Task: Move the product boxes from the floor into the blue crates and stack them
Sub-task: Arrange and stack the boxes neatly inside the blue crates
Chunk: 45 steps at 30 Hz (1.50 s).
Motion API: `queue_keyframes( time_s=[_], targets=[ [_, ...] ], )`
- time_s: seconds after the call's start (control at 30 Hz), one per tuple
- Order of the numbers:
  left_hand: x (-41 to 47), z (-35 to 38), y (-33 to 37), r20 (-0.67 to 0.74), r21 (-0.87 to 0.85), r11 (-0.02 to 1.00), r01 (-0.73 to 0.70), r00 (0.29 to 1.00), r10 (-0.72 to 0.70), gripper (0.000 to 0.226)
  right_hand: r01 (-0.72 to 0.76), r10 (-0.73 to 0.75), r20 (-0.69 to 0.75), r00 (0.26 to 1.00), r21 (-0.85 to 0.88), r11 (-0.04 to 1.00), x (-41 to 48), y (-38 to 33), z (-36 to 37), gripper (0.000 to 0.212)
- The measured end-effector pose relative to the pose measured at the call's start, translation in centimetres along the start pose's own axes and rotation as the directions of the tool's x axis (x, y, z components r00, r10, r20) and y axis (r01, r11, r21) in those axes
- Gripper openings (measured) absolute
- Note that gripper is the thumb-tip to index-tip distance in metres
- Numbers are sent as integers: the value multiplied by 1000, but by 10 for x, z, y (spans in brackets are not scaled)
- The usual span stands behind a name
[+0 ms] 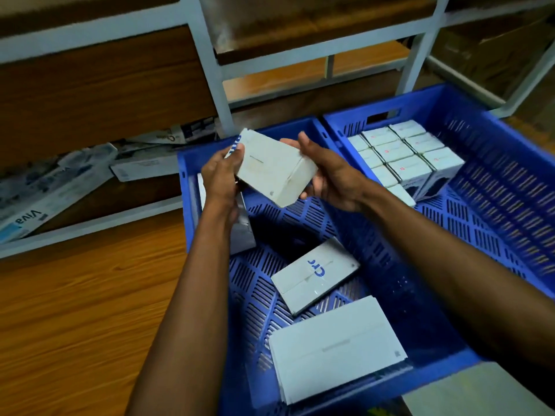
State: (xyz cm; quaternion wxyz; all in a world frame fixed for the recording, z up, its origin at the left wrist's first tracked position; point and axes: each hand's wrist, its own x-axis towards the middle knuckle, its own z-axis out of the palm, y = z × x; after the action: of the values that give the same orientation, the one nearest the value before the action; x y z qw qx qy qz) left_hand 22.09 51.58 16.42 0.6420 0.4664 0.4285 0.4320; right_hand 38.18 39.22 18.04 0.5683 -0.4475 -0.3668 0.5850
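You hold 1 white box (276, 168) with both hands above the far half of the left crate (192, 211). It is tilted and clear of the crate's floor. Your left hand (220, 175) has its fingers (237, 157) wrapped over the box's end nearer the crate's left wall. Your right hand (327, 178) cups the opposite end from below, with its thumb on the upper edge.

Inside the left crate 3 more boxes sit loose. A lettered box (315, 274) lies flat and skewed near the middle. A broad white box (336, 346) lies at the near end. A grey box (244, 232) leans against the left wall, right under your left wrist.

Beside the left crate's right wall, the second crate (495, 181) already holds a tight block of packed boxes (405, 157).

The grip is only on the box's 2 ends, so a smooth carton could slip as you turn it and drop onto the lettered box. Lowering your left forearm may knock the leaning grey box over. Because nothing in the left crate is squared up, I judge that a stack started on those skewed boxes would sit crooked and slide. Straighten the base first.
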Motion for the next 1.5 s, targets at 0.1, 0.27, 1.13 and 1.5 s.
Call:
queue_keyframes(
  time_s=[0.1,0.27,1.13,1.5],
  targets=[
    [4,5,-4,9,-91,993,76,997,-75,23,50,-50,59,997,2,999,2,3,-4,87],
    [7,5,-7,-14,-71,994,81,997,-82,18,112,-113,-32,993,-55,992,2,4,-2,75],
    [8,-9,17,91,-398,887,234,972,-215,47,1,-29,-114,993,-240,971,1,10,20,57],
    [18,-23,0,-255,470,875,-120,930,265,42,-236,182,-403,897,-90,967,10,16,25,48]
  ],
)
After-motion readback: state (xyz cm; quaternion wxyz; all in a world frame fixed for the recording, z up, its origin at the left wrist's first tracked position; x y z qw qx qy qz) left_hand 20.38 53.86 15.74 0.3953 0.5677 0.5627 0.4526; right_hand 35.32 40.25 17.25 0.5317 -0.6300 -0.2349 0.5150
